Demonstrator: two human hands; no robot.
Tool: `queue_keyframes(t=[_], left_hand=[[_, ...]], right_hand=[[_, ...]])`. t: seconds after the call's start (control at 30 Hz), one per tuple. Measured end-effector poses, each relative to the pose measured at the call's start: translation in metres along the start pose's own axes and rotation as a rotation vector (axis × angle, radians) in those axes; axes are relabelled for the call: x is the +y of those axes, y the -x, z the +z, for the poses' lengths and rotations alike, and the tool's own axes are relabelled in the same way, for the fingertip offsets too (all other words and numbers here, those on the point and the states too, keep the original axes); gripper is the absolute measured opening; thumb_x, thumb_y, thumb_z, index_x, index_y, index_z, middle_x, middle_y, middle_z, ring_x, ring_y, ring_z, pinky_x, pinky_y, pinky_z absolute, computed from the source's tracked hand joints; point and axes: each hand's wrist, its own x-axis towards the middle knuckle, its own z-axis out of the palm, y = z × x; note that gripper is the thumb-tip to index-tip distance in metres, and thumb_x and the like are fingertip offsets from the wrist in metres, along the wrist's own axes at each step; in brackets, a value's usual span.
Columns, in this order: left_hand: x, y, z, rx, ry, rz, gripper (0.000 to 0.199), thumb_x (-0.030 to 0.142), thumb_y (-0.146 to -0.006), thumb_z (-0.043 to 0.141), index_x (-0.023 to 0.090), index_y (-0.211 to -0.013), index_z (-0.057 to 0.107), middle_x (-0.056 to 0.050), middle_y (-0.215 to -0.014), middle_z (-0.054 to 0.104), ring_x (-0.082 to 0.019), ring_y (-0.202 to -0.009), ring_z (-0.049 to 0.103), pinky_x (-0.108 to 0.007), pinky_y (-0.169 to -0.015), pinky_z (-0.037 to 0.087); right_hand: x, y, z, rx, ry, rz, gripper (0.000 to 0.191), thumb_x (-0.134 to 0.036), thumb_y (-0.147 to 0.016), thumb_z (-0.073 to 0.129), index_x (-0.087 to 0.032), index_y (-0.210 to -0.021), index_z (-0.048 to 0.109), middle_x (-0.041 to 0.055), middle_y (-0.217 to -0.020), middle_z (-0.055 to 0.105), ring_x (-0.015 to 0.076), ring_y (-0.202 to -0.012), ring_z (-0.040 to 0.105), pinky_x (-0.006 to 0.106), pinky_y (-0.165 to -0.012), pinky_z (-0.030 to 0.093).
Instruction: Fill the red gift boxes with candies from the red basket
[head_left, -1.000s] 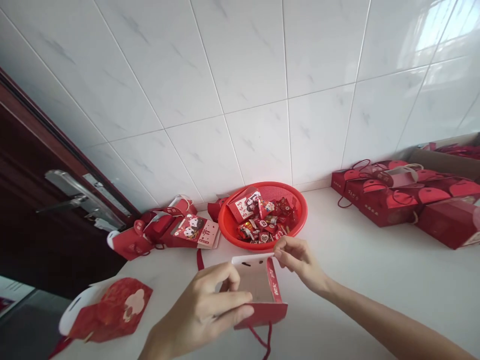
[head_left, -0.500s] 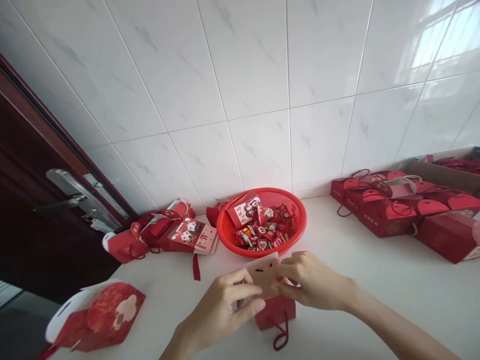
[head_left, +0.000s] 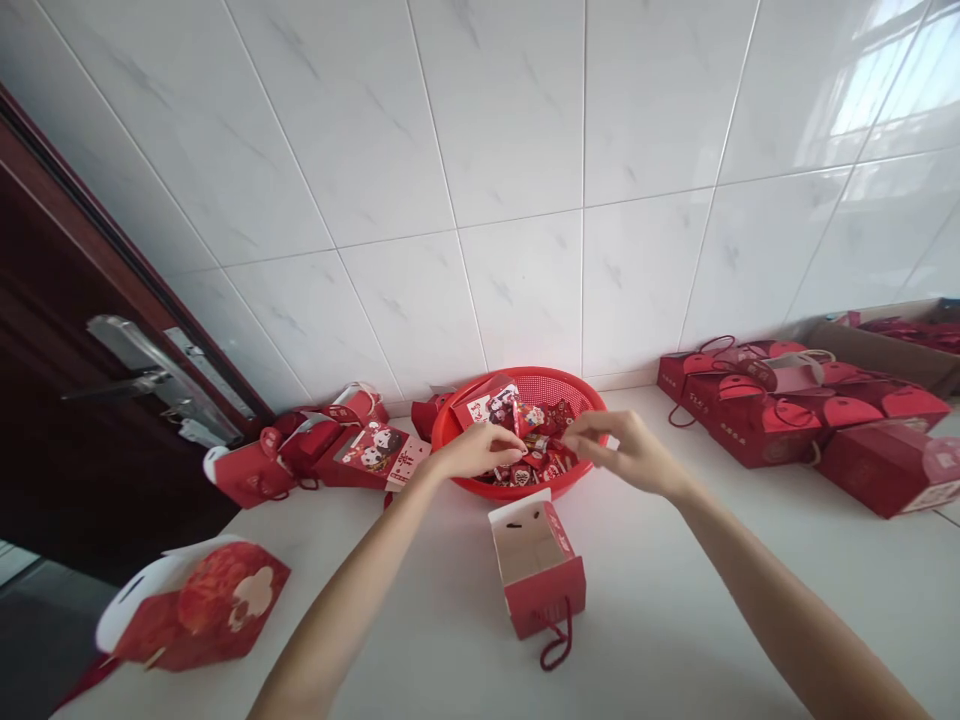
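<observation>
1. Lying in the red basket (head_left: 442,430), the wrapped sweets (head_left: 536,455) form a loose pile, mostly red, with a few white and gold patches. The basket stands on the white bench (head_left: 675,580), close to the tiled wall (head_left: 517,300).
2. Both hands are at the basket. The left hand (head_left: 486,452) is over its near left part, palm down, with the fingers bent and the thumb near their tips. The right hand (head_left: 628,452) is at its right side, fingers curled toward the thumb. I cannot tell whether either hand grips a sweet.
3. The open red box (head_left: 546,597) stands just in front of the basket, between the 2 forearms. Its top is open, the pale inside shows, and 1 raised flap has dark slots. A dark red cord (head_left: 556,650) hangs from its near side.
4. To the left of the basket sits a group of red boxes (head_left: 307,450), 1 of them with a panda print (head_left: 375,447).
5. Nearer, at the left, is a red box with a white flap (head_left: 214,605).
6. At the right, closed red boxes (head_left: 757,420) with cords stand packed together, a brown carton (head_left: 862,345) behind them.
7. Far left is a dark door (head_left: 67,430) with a metal handle (head_left: 161,375).
</observation>
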Motion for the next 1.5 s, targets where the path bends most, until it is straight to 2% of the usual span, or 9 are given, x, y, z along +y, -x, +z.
queue_keyframes(t=[0.17,0.33,0.67,0.87,1.03,1.13,1.23,1.43,1.5], left_hand=[[-0.010,-0.062,0.019,-0.182,-0.200,0.008,0.019,0.027,-0.084,0.062,0.022,-0.093,0.078,-0.002,-0.094,0.078,-0.022,-0.089,0.070,-0.026,-0.077,0.049],[-0.017,-0.092,0.031,-0.276,-0.324,-0.014,0.013,0.025,-0.076,0.068,0.020,-0.086,0.073,-0.005,-0.088,0.074,-0.024,-0.082,0.067,-0.029,-0.069,0.047],[-0.034,-0.098,0.039,-0.342,-0.413,-0.098,0.050,0.029,-0.069,0.070,0.024,-0.118,0.065,-0.007,-0.117,0.070,-0.025,-0.097,0.067,-0.029,-0.074,0.051],[-0.038,-0.095,0.036,-0.342,-0.421,-0.146,0.021,0.033,-0.079,0.062,0.020,-0.092,0.074,-0.006,-0.088,0.075,-0.024,-0.079,0.069,-0.029,-0.068,0.050],[-0.032,-0.090,0.040,-0.366,-0.364,-0.070,0.028,0.018,-0.073,0.066,0.025,-0.099,0.075,-0.002,-0.087,0.075,-0.021,-0.082,0.069,-0.024,-0.067,0.049],[-0.022,-0.089,0.046,-0.377,-0.345,0.009,0.040,0.014,-0.074,0.063,0.028,-0.111,0.072,-0.001,-0.092,0.075,-0.020,-0.084,0.069,-0.024,-0.066,0.047],[-0.015,-0.088,0.047,-0.387,-0.341,0.095,0.040,0.015,-0.077,0.061,0.027,-0.113,0.072,-0.002,-0.091,0.073,-0.021,-0.083,0.067,-0.025,-0.066,0.045],[-0.011,-0.088,0.047,-0.383,-0.249,-0.007,0.015,0.027,-0.085,0.059,0.025,-0.090,0.074,0.000,-0.071,0.068,-0.018,-0.065,0.060,-0.026,-0.063,0.042],[-0.010,-0.089,0.048,-0.379,-0.247,-0.034,0.029,0.036,-0.091,0.052,0.022,-0.072,0.070,-0.001,-0.063,0.063,-0.018,-0.058,0.056,-0.028,-0.061,0.041]], right_hand=[[0.030,-0.042,0.006,0.194,-0.143,0.102,0.028,-0.042,-0.083,0.063,-0.016,-0.071,0.064,-0.0008,-0.058,0.058,0.0110,-0.052,0.050,0.024,-0.050,0.040],[0.064,-0.061,0.026,0.262,-0.154,0.243,0.022,-0.036,-0.078,0.063,-0.017,-0.067,0.061,-0.0023,-0.053,0.056,0.0102,-0.048,0.048,0.024,-0.048,0.038],[0.082,-0.058,0.030,0.270,-0.174,0.372,0.012,-0.024,-0.076,0.062,-0.018,-0.065,0.063,-0.0015,-0.055,0.061,0.0123,-0.049,0.055,0.025,-0.051,0.044],[0.087,-0.057,0.030,0.269,-0.162,0.329,0.013,-0.029,-0.075,0.063,-0.019,-0.065,0.063,-0.0020,-0.052,0.059,0.0138,-0.049,0.055,0.026,-0.051,0.045],[0.088,-0.056,0.031,0.284,-0.160,0.325,0.014,-0.031,-0.074,0.063,-0.020,-0.066,0.064,-0.0022,-0.052,0.059,0.0138,-0.048,0.055,0.025,-0.050,0.044],[0.087,-0.055,0.031,0.292,-0.155,0.336,0.013,-0.030,-0.074,0.062,-0.019,-0.067,0.064,-0.0020,-0.053,0.059,0.0137,-0.048,0.055,0.025,-0.049,0.044],[0.085,-0.055,0.031,0.293,-0.154,0.346,0.012,-0.029,-0.074,0.062,-0.019,-0.066,0.063,-0.0016,-0.053,0.060,0.0137,-0.049,0.056,0.025,-0.049,0.044],[0.085,-0.055,0.031,0.302,-0.136,0.345,0.012,-0.028,-0.074,0.063,-0.019,-0.066,0.064,-0.0017,-0.054,0.061,0.0139,-0.049,0.057,0.025,-0.050,0.044],[0.085,-0.055,0.031,0.302,-0.137,0.352,0.012,-0.027,-0.074,0.063,-0.019,-0.066,0.064,-0.0017,-0.053,0.061,0.0141,-0.048,0.057,0.025,-0.050,0.045]])
